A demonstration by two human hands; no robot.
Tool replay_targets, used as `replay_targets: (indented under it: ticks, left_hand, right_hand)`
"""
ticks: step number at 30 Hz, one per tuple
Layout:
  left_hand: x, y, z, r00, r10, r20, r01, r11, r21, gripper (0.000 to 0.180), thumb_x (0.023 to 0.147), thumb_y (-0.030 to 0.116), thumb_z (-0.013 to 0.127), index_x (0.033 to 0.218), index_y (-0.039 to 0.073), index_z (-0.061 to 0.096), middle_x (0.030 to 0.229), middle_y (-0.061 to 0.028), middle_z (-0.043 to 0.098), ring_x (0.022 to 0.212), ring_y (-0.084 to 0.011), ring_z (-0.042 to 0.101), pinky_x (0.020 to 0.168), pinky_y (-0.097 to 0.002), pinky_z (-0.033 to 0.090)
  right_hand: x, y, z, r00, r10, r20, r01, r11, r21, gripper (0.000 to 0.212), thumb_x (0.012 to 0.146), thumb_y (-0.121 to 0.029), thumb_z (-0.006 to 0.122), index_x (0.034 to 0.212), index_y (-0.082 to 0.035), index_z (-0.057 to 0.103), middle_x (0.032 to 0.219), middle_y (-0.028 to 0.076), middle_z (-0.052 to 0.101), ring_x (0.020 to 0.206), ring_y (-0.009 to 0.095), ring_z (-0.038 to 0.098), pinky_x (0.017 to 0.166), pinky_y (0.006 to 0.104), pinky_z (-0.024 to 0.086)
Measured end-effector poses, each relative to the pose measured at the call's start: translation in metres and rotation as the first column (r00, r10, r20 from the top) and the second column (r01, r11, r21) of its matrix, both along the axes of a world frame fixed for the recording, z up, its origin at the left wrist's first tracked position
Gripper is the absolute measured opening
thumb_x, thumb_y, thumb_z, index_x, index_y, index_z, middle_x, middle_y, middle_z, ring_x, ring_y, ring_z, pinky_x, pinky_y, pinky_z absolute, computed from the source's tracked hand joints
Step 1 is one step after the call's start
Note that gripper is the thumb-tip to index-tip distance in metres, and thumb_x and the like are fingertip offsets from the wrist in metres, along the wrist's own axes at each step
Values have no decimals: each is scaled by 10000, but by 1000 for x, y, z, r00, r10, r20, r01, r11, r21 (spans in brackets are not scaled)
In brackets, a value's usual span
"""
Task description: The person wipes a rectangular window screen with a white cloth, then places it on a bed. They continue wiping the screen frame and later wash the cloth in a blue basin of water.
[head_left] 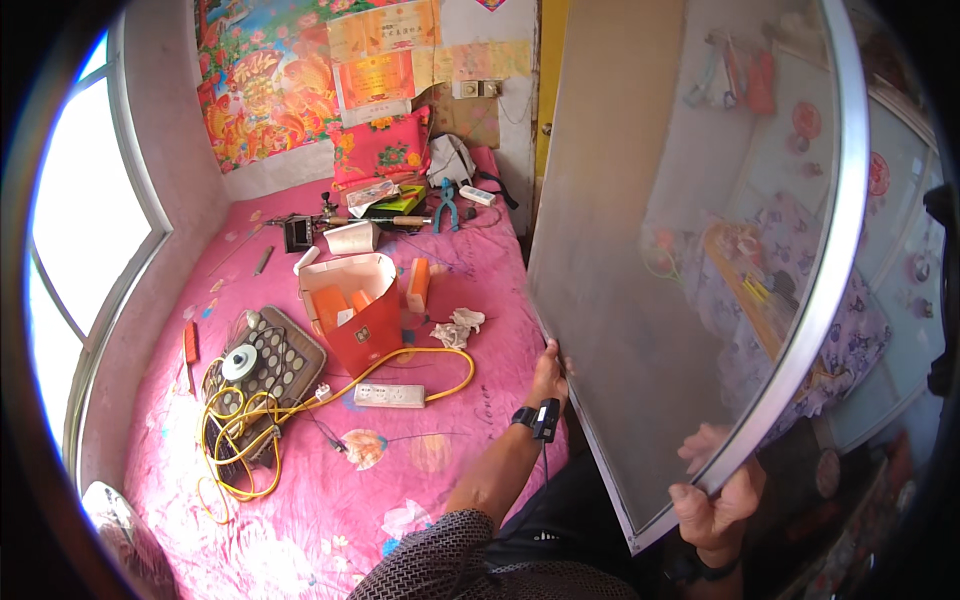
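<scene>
A tall window screen, grey see-through mesh in a pale metal frame, stands upright and tilted at the right. My left hand is closed around its left edge, beside the bed. Lower down, my right hand grips the right edge of the frame, with the thumb on the near side and some fingers showing through the mesh. The screen's lower corner points toward my dark trousers. A black band with a small device sits on my left wrist.
On the left, a pink flowered bed carries a red box, a white power strip with yellow cable, crumpled tissue and blue-handled pliers. A window is far left. Purple patterned cloth shows behind the mesh.
</scene>
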State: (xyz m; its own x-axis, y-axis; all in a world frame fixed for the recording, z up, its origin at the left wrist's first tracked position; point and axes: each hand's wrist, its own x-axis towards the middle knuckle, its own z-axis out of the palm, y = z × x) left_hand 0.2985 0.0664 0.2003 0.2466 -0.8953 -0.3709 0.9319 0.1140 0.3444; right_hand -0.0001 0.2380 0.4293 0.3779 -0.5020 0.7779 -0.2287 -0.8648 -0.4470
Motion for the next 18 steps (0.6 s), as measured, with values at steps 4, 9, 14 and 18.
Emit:
replay_targets:
  ticks: [4, 9, 14, 18]
  left_hand:
    - [0, -1, 0, 995, -51, 83, 48, 998, 37, 568, 1227, 558, 449, 1565, 114, 556, 1361, -95, 684, 1056, -236, 701, 853, -432, 634]
    - [5, -5, -2, 982, -32, 185, 3, 988, 152, 741, 1231, 636, 266, 1626, 74, 546, 1476, -115, 689, 1218, -284, 719, 884, -450, 665]
    - [10, 9, -7, 987, -57, 149, 41, 994, 104, 747, 1205, 676, 313, 1510, 41, 561, 1250, -77, 650, 1032, -249, 656, 768, -424, 597]
    - [21, 24, -14, 989, -128, 77, 124, 991, 51, 755, 1178, 717, 359, 1406, 27, 566, 1096, -52, 580, 892, -222, 586, 700, -403, 533]
  right_hand:
    - [15, -1, 20, 985, 111, -131, -114, 993, -13, 581, 898, -299, 930, 1270, 92, 715, 1157, 256, 747, 924, 454, 790, 797, 509, 652]
    - [39, 1, 23, 948, 278, -155, -295, 950, -99, 669, 918, -363, 940, 1321, 111, 696, 1279, 309, 717, 1055, 489, 784, 891, 533, 666]
    - [66, 5, 15, 875, 439, -202, -459, 886, -59, 773, 948, -394, 928, 1413, 147, 631, 1404, 356, 667, 1240, 531, 735, 1052, 551, 641]
    - [88, 23, 1, 869, 487, -86, -494, 864, -96, 753, 903, -308, 956, 1445, 94, 624, 1358, 337, 694, 1193, 491, 760, 1024, 527, 655]
